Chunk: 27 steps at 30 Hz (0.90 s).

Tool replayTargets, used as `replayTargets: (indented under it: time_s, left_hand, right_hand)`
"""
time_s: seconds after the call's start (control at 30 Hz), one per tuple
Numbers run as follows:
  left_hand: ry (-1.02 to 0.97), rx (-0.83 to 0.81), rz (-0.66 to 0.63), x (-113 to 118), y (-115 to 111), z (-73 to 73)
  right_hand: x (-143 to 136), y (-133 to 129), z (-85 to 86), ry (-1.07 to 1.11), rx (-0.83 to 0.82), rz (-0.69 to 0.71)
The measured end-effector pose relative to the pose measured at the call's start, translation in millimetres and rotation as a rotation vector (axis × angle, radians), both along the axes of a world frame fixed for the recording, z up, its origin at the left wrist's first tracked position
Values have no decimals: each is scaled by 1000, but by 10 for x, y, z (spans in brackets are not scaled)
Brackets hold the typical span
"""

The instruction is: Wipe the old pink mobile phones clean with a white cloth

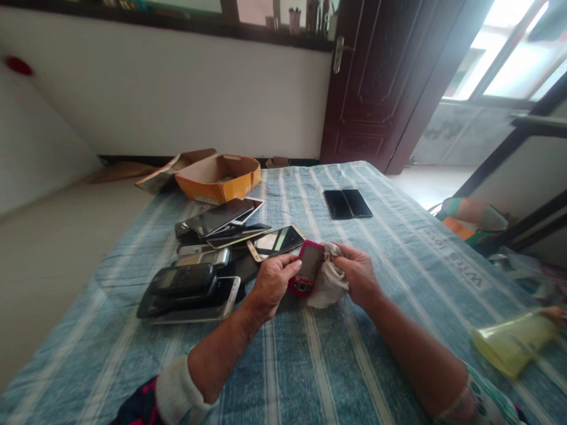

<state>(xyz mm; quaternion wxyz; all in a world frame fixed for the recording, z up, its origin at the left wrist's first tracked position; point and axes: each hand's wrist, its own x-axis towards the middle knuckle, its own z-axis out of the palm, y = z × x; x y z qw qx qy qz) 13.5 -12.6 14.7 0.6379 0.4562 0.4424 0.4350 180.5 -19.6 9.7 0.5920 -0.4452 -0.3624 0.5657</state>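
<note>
Pink phone [309, 267], front and centre, and we had it over the middle of the striped tablecloth [248, 381], screen and keys facing up towards us! Our left hand [274, 283] pinched its left edge, thumb laid over the front, the other fingers mostly hidden. Across from it, our right hand [358, 274] gripped a bunched pale cloth [329, 283] between thumb and fingers, and the fabric lay right at the phone's right edge, its loose end drooping lower. Whether it reached round the back, we could not tell. A good wipe, we judged, called for a steady left pinch, thumb clear of the glass, the fabric gathered flat under our right fingertips, and light strokes along the rim and between the keys. That loose fold wanted tucking in, since it could snag. Just beyond lay a gold-rimmed phone [278, 242], near enough to be knocked, with the phone pile [183, 283] to our left, so short movements suited us best; two dark phones [338, 205] lay side by side, well apart, farther off.
</note>
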Motion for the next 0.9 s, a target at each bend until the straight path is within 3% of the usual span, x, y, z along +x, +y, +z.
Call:
replayTargets:
  time_s: [0.27,0.53,0.7,0.9]
  left_hand:
    - [104,219,-75,-76,-7,11]
    - [276,541,-130,-109,3,71]
    - [357,609,-118,-132,-4,61]
    - [440,661,-94,-171,-8,172]
  right_hand:
    - [-25,-15,36,-6,56,-76]
    - [-17,-60,22,-302,316,-151]
    - [-45,-86,6,-395,433,-169]
    - [-82,-95,-20,-476,586,-177]
